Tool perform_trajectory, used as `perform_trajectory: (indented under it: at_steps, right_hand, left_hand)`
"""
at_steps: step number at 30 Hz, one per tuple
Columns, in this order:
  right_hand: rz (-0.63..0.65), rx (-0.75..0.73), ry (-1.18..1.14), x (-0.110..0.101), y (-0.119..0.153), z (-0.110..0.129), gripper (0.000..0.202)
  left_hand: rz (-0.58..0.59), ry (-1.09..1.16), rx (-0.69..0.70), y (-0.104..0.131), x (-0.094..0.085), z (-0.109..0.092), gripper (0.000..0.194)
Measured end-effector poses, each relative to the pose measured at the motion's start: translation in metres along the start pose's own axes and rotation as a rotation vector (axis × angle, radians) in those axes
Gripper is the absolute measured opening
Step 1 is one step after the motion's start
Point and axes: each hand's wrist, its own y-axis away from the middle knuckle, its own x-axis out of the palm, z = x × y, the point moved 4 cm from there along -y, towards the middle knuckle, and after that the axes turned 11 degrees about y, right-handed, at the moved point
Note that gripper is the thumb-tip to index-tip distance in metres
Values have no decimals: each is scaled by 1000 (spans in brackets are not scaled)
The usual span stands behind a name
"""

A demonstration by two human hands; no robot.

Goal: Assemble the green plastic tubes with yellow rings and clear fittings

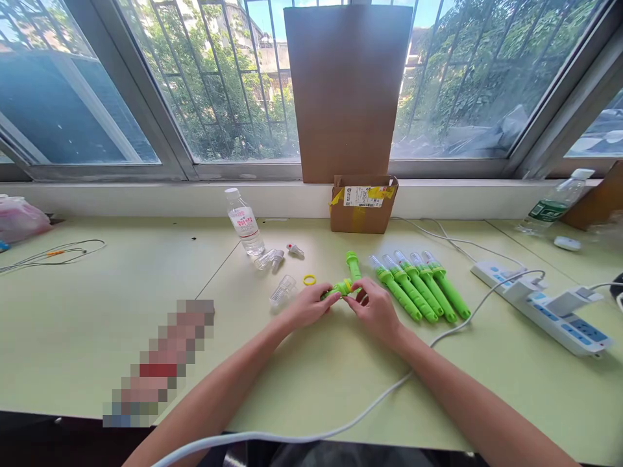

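Note:
My left hand (311, 305) grips a short green plastic part (335, 290) with a yellow ring (347, 285) at its right end. The fingers of my right hand (378, 311) are pinched at that ringed end, partly hiding it. Just behind my hands lies a green tube (353, 263) without a clear tip. To the right, several green tubes with clear tips (403, 292) lie side by side, slanted. On the left are a loose yellow ring (309, 279), a clear plastic cover (283, 292), more clear pieces (265, 259) and a small white piece with a red spot (295, 250).
A water bottle (244, 224) and an opened cardboard box (363, 217) stand at the back. At right are a power strip (540, 308) with plugs and another bottle (555, 202). A white cable (350, 421) runs across the front, past my right forearm. Thin wires (58, 251) lie far left.

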Motion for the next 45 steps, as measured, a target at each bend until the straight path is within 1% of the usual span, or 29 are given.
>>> perform_trajectory:
  at_steps: [6,9,12,15,21,31,39,41,45]
  right_hand:
    - [-1,-7,11,1,0,0,12]
    - [6,-7,16,1,0,-1,13]
    - [20,-24,22,0,-1,-1,18]
    - [32,-37,20,-1,-1,-1,22]
    - [12,-37,-4,-2,-1,1,12]
    - [10,-50,-18,-3,0,4,11]
    - [14,-49,-13,-5,0,7,10]
    - [18,-54,-8,-4,0,6,11]
    - [39,-75,14,-1,0,5,23]
  left_hand:
    - [4,3,-8,0,-1,1,40]
    - [39,29,-19,1,0,2,41]
    - [80,88,-51,1,1,4,41]
    - [98,156,-83,2,1,5,42]
    - [108,208,-113,2,1,4,43]
    - [129,221,-108,1,0,6,43]
    - [142,273,-107,1,-1,5,43]
    - [154,296,-113,1,-2,6,45]
    - [197,369,-140,0,-3,8,46]
